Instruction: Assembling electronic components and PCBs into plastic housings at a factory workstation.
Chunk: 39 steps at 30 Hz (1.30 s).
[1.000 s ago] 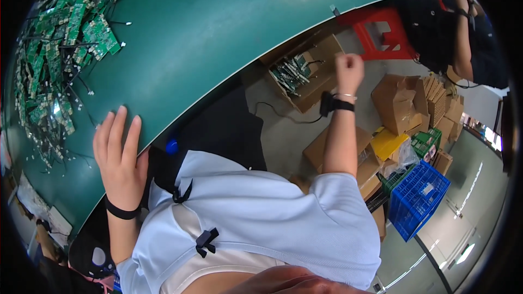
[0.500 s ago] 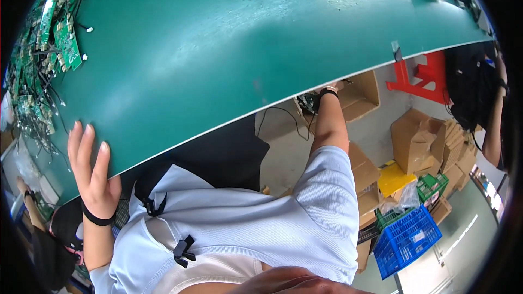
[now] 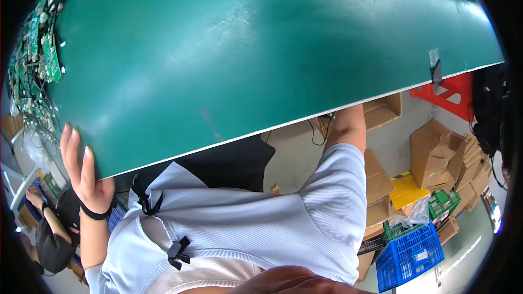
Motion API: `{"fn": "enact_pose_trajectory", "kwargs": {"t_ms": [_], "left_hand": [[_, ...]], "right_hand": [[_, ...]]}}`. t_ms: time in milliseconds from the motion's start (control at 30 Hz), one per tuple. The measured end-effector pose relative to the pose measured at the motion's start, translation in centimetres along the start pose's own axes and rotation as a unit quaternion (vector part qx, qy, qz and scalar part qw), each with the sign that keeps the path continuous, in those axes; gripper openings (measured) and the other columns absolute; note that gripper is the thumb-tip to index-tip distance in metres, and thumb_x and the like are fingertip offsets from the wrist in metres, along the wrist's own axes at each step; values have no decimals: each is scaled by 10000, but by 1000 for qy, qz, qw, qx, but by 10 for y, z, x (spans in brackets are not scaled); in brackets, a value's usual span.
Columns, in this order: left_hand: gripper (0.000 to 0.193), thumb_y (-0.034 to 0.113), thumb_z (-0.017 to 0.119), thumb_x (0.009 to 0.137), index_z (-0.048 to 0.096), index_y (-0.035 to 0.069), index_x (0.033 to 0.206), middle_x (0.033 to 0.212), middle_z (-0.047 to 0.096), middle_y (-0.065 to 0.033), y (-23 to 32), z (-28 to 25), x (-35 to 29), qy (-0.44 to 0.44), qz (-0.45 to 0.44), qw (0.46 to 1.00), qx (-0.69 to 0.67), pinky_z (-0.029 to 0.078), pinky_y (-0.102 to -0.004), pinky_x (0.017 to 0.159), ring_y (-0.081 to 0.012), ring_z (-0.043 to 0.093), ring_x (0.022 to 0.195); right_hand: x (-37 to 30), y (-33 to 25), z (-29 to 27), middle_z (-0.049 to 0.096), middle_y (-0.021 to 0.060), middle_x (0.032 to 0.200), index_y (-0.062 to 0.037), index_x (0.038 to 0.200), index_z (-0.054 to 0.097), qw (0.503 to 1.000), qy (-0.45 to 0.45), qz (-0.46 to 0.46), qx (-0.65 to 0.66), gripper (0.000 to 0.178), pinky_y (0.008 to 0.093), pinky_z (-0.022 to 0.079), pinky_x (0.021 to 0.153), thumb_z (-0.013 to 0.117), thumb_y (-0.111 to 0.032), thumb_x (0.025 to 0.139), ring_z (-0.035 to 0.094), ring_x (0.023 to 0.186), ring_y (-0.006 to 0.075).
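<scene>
In the view from my head, my left hand (image 3: 89, 184) is open, its fingers apart and laid on the green tabletop (image 3: 229, 92), with the thumb down by the near edge; it holds nothing that I can see. A black band (image 3: 93, 213) circles that wrist. My right forearm (image 3: 348, 124) reaches in under the table's edge beside an open cardboard box (image 3: 385, 111), and the tabletop hides the hand itself, so I cannot tell whether it is open, closed or gripping anything.

The green circuit boards (image 3: 52, 64) lie heaped with dark wires at the far left of the table, just beyond my left fingertips. The surface shines in patches, and a strip of tape (image 3: 437, 71) hangs over its edge on the right.

Below that edge stands a red stool (image 3: 463, 95). Nearer me on the right are more cardboard boxes (image 3: 434, 144), a yellow sheet-like piece (image 3: 407, 190), a green crate (image 3: 444, 205) and a blue crate (image 3: 411, 258). At the lower left, another person's dark sleeve (image 3: 54, 245) shows.
</scene>
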<state>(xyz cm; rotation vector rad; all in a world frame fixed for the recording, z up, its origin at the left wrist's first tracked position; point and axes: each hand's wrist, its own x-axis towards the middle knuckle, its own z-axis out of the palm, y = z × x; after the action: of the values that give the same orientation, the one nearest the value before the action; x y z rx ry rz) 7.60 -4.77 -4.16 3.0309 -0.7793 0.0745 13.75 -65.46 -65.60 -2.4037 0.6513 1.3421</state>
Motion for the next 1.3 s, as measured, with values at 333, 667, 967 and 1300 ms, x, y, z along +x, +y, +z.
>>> {"fn": "enact_pose_trajectory", "kwargs": {"t_ms": [333,667,967,1300], "left_hand": [[633,41,626,920,465,153,1522,1537,454,-265,4,0,0,5,-8,1000,19,351,-642,1139,-558,432,1402],[572,-24,598,902,534,99,1457,1502,493,-263,8,3,5,14,-4,1000,8,375,-598,1144,-530,456,1394],[688,-153,541,758,567,29,1421,1510,509,-209,12,-2,15,12,-5,1000,-5,350,-526,1188,-440,439,1442],[726,-127,571,722,583,72,1420,1518,501,-155,21,-4,18,46,-8,999,-28,333,-509,1197,-386,436,1440]], "right_hand": [[28,-8,30,318,245,1605,-142,1589,378,999,-2,-49,20,932,470,382,1189,782,-235,754,373,1465,431],[-61,31,-26,606,242,1402,-66,1553,410,991,33,-113,58,789,430,457,1109,734,-149,839,572,1323,366],[-257,45,-60,674,57,1228,-38,1424,520,851,130,-171,480,537,335,534,945,656,24,909,650,1081,180],[-499,36,-79,657,91,1261,-12,1415,490,710,218,-244,623,546,348,543,958,687,0,905,649,1104,194]]}}
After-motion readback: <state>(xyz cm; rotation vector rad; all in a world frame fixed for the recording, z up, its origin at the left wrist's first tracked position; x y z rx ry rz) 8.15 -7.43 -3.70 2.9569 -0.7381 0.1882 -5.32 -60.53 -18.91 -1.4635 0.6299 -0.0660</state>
